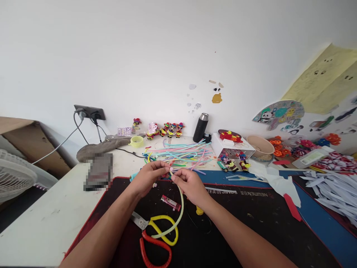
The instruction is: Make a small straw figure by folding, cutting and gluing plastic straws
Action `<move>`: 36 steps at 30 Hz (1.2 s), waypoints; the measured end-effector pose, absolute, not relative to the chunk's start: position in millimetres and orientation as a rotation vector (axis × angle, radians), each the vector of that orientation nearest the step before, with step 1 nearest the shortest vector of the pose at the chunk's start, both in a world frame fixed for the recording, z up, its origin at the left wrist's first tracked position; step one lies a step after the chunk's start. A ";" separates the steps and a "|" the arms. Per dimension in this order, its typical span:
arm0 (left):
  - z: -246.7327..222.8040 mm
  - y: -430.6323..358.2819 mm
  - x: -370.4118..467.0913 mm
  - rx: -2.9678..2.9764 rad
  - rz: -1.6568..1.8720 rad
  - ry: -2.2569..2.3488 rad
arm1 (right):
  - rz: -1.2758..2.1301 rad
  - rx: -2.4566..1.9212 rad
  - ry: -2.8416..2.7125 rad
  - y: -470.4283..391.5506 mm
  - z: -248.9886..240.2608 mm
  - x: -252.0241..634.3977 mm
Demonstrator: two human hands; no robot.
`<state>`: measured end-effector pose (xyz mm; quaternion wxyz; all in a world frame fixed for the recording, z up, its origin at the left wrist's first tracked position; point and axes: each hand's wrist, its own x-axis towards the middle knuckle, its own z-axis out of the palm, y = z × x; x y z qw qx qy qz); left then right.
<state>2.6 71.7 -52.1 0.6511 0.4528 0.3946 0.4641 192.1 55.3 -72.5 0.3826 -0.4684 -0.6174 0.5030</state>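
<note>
My left hand [154,176] and my right hand [189,183] meet above the dark mat [237,223]. Between the left fingertips is a small pink piece [171,169]. The right thumb and forefinger pinch a pale yellow-green fuzzy stem [182,208] just beside it; the stem curves down to the scissors. Below the hands lie a red lighter [171,203] and scissors with one yellow and one red handle [156,242]. A small yellow object [199,211] rests under the right wrist. The fingers partly hide the small work.
Behind the hands lie many pastel stems [181,152]. Small figures [173,129], yellow tape [136,141], a black flask [200,127] and a white box [232,146] stand along the wall. White strips [331,193] lie at right, a fan [16,175] at left.
</note>
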 end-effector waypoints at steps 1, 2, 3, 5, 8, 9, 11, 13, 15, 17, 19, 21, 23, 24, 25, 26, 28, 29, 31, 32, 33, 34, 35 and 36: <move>-52.0 71.7 2.5 1.008 1.044 0.886 | 1.281 -1.194 -1.577 55.3 -72.4 192.1; -52.2 71.8 2.3 0.991 1.036 0.874 | 1.279 -1.194 -1.577 55.2 -72.3 192.1; -52.7 72.0 2.1 0.975 1.031 0.860 | 1.276 -1.195 -1.577 55.0 -72.2 192.2; -54.4 72.9 1.6 0.948 1.028 0.831 | 1.273 -1.198 -1.577 54.4 -71.9 192.3; -57.0 74.2 1.1 0.913 1.021 0.806 | 1.272 -1.207 -1.583 52.6 -71.0 192.2; -57.3 74.4 1.0 0.901 1.017 0.798 | 1.273 -1.209 -1.585 52.0 -70.6 192.1; -56.4 74.2 1.0 0.881 1.009 0.779 | 1.273 -1.211 -1.589 51.1 -69.5 191.7; -54.0 73.3 0.9 0.862 0.997 0.760 | 1.268 -1.210 -1.587 50.7 -68.2 191.3; -51.4 72.1 0.4 0.849 0.980 0.748 | 1.258 -1.214 -1.587 50.8 -67.0 191.2; -49.7 71.1 -0.5 0.836 0.961 0.746 | 1.239 -1.224 -1.597 50.9 -66.0 191.4; -49.4 70.5 -1.6 0.823 0.941 0.745 | 1.211 -1.231 -1.614 50.5 -65.1 191.8; -50.2 70.5 -2.4 0.809 0.927 0.738 | 1.189 -1.236 -1.625 49.6 -64.2 192.4; -51.3 70.9 -2.8 0.798 0.921 0.732 | 1.172 -1.245 -1.633 48.8 -63.5 193.0; -51.9 71.2 -2.8 0.793 0.921 0.734 | 1.162 -1.250 -1.638 48.6 -63.3 193.3; -52.4 71.6 -2.8 0.790 0.921 0.740 | 1.151 -1.253 -1.641 48.6 -63.4 193.7; -52.9 72.0 -2.8 0.787 0.922 0.748 | 1.140 -1.253 -1.641 48.7 -63.7 194.3; -53.6 72.7 -2.6 0.782 0.924 0.763 | 1.129 -1.250 -1.634 49.3 -65.1 195.5; -53.9 72.9 -2.4 0.780 0.924 0.767 | 1.127 -1.248 -1.630 49.7 -66.2 196.2; -54.4 73.0 -2.1 0.778 0.923 0.770 | 1.121 -1.249 -1.627 50.1 -68.5 197.5; -54.6 72.9 -2.0 0.777 0.923 0.770 | 1.117 -1.251 -1.630 50.0 -69.6 198.0; -54.9 72.8 -1.8 0.777 0.921 0.768 | 1.114 -1.252 -1.633 49.9 -70.4 198.4; -55.3 72.6 -1.6 0.776 0.919 0.763 | 1.110 -1.254 -1.635 49.7 -71.0 198.6; -55.8 72.5 -1.5 0.774 0.917 0.757 | 1.109 -1.256 -1.635 49.5 -71.4 198.7; -56.3 72.5 -1.3 0.771 0.914 0.750 | 1.112 -1.258 -1.633 49.3 -71.5 198.6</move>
